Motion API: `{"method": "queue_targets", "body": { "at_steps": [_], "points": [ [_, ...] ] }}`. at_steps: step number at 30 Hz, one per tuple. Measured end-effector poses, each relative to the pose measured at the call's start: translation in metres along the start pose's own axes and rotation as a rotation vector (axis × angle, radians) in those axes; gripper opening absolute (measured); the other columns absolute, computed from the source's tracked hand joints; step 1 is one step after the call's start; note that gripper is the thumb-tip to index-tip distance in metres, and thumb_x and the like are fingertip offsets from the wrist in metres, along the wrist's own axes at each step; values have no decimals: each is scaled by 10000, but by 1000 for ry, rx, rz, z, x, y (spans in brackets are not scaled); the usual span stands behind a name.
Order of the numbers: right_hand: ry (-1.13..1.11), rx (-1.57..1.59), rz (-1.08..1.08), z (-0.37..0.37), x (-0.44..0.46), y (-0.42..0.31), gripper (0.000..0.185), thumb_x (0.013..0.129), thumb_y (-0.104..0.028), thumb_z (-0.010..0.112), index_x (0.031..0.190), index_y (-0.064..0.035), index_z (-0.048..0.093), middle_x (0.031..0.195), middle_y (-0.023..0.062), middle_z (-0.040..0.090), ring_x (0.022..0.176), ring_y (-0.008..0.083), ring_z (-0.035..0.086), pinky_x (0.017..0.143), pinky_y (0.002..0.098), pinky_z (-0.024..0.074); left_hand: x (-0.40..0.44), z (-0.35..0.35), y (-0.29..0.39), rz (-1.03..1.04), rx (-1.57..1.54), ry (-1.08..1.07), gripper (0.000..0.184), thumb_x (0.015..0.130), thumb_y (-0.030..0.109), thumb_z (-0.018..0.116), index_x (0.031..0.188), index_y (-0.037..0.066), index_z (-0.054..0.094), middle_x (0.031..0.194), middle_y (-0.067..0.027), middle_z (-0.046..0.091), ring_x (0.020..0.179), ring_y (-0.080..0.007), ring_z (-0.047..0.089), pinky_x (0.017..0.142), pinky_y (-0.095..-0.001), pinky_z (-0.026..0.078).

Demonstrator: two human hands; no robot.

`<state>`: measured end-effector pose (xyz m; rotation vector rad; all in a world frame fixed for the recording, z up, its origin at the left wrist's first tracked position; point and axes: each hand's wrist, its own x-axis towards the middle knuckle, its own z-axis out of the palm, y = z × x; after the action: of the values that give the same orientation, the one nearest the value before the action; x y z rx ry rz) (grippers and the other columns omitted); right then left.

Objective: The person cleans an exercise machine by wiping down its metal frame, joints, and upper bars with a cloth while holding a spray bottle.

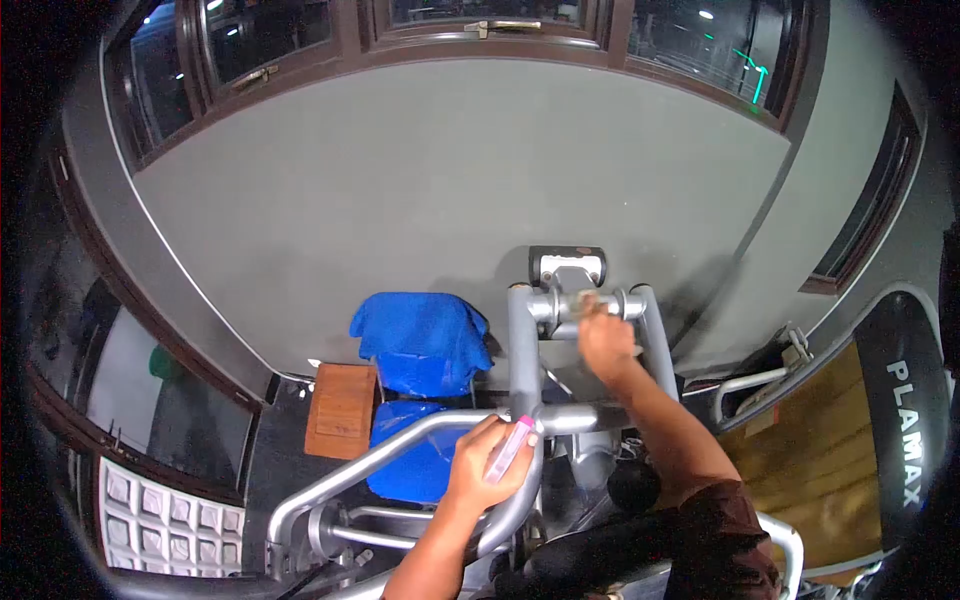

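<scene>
My left hand [478,465] is closed round a small see-through bottle with a pink cap [508,450], held tilted beside the grey frame tube. Farther forward, my right hand [607,345] is at the top crossbar of the silver-grey exercise machine [526,350]. Its fingers are closed and blurred by motion. A small brownish thing [583,302] shows at the fingertips against the bar; its kind is too smeared to tell. Just behind the crossbar is a black and white padded part [567,264] of the machine.
A blue chair [407,470] with a blue towel [420,325] over its back stands to the left, with a wooden box [341,410] beside it. Curved tubes [350,475] reach out left. A board marked PLAMAX [905,430] is at the right. A grey wall [450,180] closes off the front.
</scene>
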<state>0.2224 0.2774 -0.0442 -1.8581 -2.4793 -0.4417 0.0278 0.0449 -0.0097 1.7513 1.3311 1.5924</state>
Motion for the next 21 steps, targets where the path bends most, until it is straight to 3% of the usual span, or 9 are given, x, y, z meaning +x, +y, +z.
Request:
{"method": "queue_targets", "body": {
  "at_steps": [4,7,10,14,17,21],
  "points": [
    [1,12,149,3,6,21,594,979,-142,485,1492,125,350,959,172,747,842,299,769,716,467,626,1,-1,-5,35,1,42,94,839,65,744,811,14,671,672,-111,573,557,-256,568,529,-362,432],
    [-37,54,154,8,-1,11,659,943,-187,528,1515,89,356,1008,197,736,801,333,759,693,457,615,0,-2,-4,36,1,42,94,839,68,748,811,15,675,675,-112,579,560,-253,576,528,-358,435],
    [-150,169,42,-4,-10,-6,593,949,-109,479,1469,147,354,1098,255,719,836,350,763,745,471,621,-1,1,-4,33,-15,26,90,833,65,751,817,12,680,671,-109,571,556,-248,573,520,-352,427],
    [87,302,-182,38,-5,-4,572,959,-123,460,1479,97,370,1265,302,621,905,364,748,730,496,617,-2,5,-3,64,-67,29,67,823,43,744,823,10,685,676,-106,572,551,-244,568,512,-353,421],
    [4,102,-119,-2,-10,-4,542,981,-145,465,1471,75,398,1220,267,653,912,341,750,728,485,621,-2,5,-4,62,-48,19,63,820,40,739,823,9,685,673,-106,567,549,-247,564,514,-357,422],
    [-66,63,99,-16,4,3,402,983,-151,495,1336,32,559,1134,215,709,895,320,762,755,455,626,-2,-2,0,2,-17,1,95,806,40,747,890,33,704,737,-141,610,612,-327,623,565,-389,490]
  ]
}}
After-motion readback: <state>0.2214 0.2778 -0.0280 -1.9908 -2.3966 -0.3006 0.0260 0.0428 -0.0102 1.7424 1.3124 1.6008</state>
